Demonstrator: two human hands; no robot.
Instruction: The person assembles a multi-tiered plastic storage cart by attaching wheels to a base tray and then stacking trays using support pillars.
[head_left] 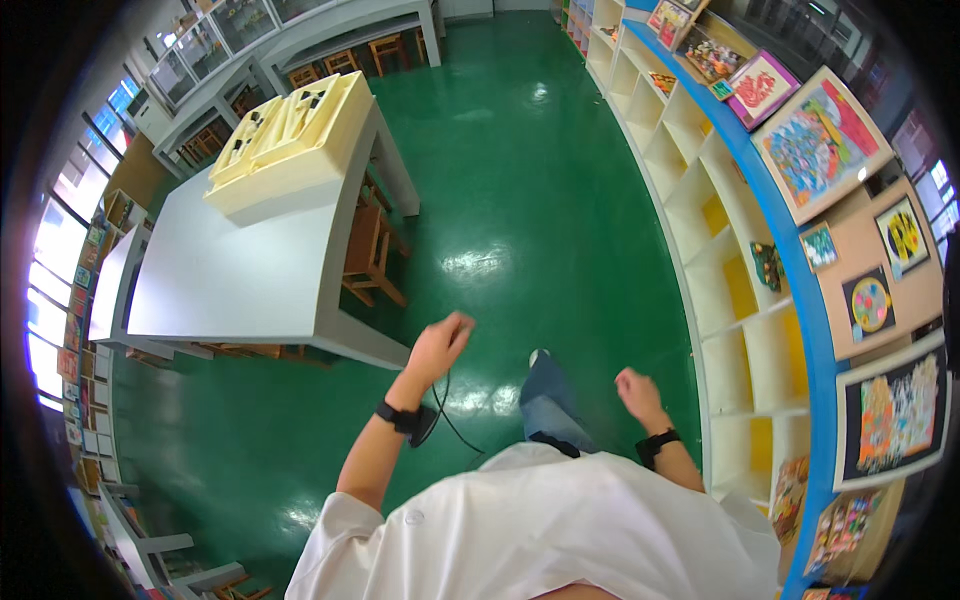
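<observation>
My left hand [440,344] is raised over the green floor near the corner of a white table [240,280], fingers curled, nothing in it. A black band with a dangling cord sits on that wrist. My right hand [636,392] hangs lower to the right, fingers loosely closed and empty, close to the white shelf unit [720,300]. My leg in blue jeans [548,395] steps forward between the two hands.
A stack of pale yellow trays [290,145] lies on the far end of the table. Wooden chairs [372,250] stand tucked under it. Colourful framed pictures [820,140] lean along the blue shelf top at right. More tables stand at the back.
</observation>
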